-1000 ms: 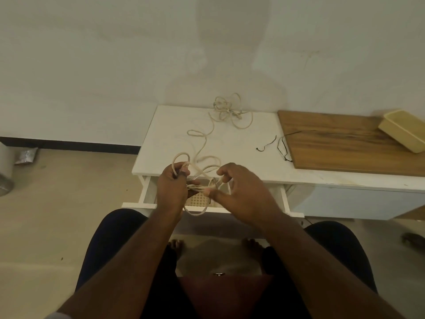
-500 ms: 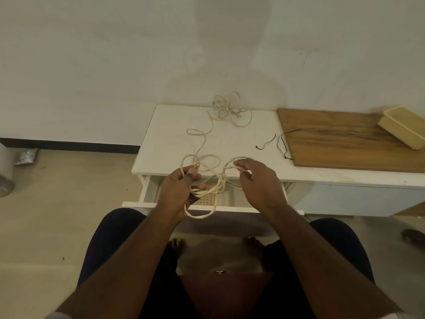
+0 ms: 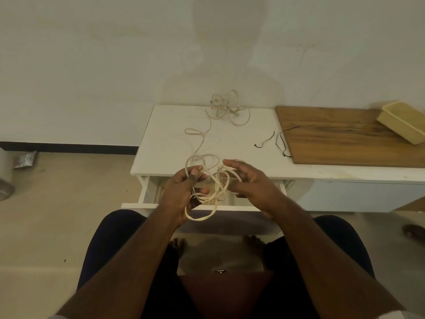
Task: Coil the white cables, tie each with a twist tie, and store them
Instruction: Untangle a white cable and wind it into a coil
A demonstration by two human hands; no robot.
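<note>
A white cable [image 3: 208, 199] hangs in several loose loops between my hands, just above the open drawer [image 3: 147, 204] of the white table [image 3: 161, 139]. My left hand [image 3: 184, 192] pinches the loops together with thumb and fingers. My right hand [image 3: 250, 185] holds a strand near its fingertips, fingers curled around it. The cable's free length trails back across the tabletop to a tangled heap of white cable [image 3: 226, 107] by the wall. Two black twist ties [image 3: 264, 141] [image 3: 284, 143] lie on the table right of the cable.
A wooden board [image 3: 345, 137] covers the table's right part, with a yellow tray [image 3: 404, 122] at its far right corner. A woven basket [image 3: 161, 192] sits inside the drawer. My knees are below the drawer. A metal bin [image 3: 4, 178] stands at the left on the floor.
My right hand drew away to the right from the left hand, then lifted a strand, adding a loop. The loops in my left hand now hang lower.
</note>
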